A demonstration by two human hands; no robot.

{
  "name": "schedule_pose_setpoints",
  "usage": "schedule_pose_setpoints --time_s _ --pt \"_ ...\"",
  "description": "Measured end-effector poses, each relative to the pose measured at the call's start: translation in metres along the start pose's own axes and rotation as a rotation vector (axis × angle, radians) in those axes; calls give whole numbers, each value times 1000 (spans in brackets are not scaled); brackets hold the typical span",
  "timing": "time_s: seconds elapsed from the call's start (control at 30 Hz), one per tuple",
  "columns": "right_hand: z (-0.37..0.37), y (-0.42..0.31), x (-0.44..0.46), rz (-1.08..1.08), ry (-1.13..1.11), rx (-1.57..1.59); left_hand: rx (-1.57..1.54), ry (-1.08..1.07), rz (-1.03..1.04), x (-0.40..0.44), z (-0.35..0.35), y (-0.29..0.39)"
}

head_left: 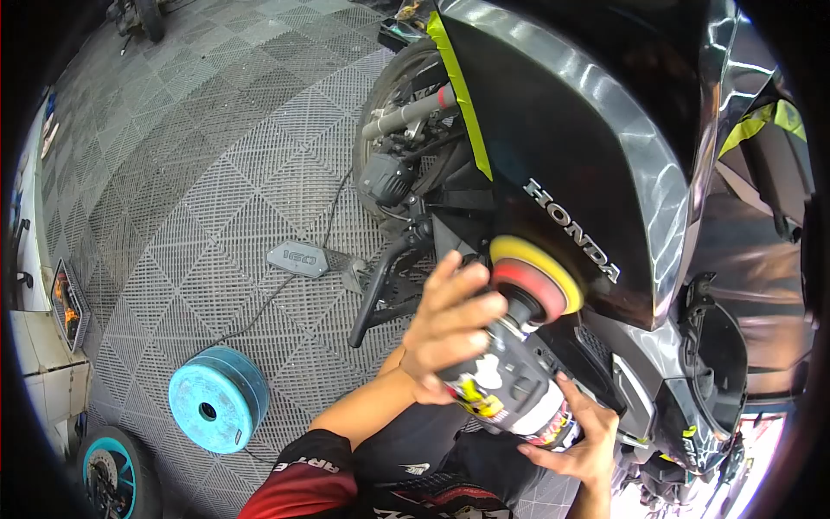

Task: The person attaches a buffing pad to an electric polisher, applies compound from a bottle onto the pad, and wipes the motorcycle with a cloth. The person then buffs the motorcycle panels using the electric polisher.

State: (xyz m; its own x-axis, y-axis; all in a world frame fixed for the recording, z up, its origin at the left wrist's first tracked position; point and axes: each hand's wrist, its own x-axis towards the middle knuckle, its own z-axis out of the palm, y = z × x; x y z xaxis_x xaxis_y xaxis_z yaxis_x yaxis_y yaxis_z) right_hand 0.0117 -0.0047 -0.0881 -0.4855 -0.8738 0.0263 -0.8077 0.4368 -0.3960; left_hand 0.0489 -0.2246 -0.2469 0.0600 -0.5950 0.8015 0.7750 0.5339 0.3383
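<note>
A polisher (515, 381) with stickers on its dark body lies across the front of me. Its yellow foam pad (566, 278) with a red backing is at the lower edge of a glossy black motorcycle fairing (553, 121), just below the HONDA lettering (571, 229). Whether pad and panel touch, I cannot tell. My right hand (584, 432) is closed around the rear of the polisher. At its head end is my left hand (454, 324), fingers stretched and spread beside the pad, its palm side against or near the body.
Yellow-green tape (462, 104) edges the fairing. A front wheel (380, 130) and a black lever-like bar (376, 294) lie left of it. On the grey tiled floor (216, 208) are a cord with a grey box (296, 258), a round blue stool (212, 402) and another wheel (117, 476).
</note>
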Motion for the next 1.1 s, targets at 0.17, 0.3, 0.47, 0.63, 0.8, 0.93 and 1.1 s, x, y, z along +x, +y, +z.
schedule_pose_setpoints --time_s 0.17,0.3,0.47,0.63,0.8,0.93,1.1 --pt "16 -28 32 14 -64 -66 -40 136 -102 -16 -26 -31" --pt "32 -37 59 16 -128 -174 -144 291 -228 -40 -46 -55" --pt "38 -41 69 9 -136 -182 -65 331 -326 -28 -48 -52" --pt "34 -34 59 36 -143 -133 -53 207 -306 -41 -56 -53" --pt "47 -34 71 11 -135 -183 32 267 -291 -35 -64 -65" --pt "30 -30 50 60 -132 -153 -14 185 -207 -27 -50 -46" --pt "13 18 6 -40 6 183 60 -129 -77 -9 -20 5"
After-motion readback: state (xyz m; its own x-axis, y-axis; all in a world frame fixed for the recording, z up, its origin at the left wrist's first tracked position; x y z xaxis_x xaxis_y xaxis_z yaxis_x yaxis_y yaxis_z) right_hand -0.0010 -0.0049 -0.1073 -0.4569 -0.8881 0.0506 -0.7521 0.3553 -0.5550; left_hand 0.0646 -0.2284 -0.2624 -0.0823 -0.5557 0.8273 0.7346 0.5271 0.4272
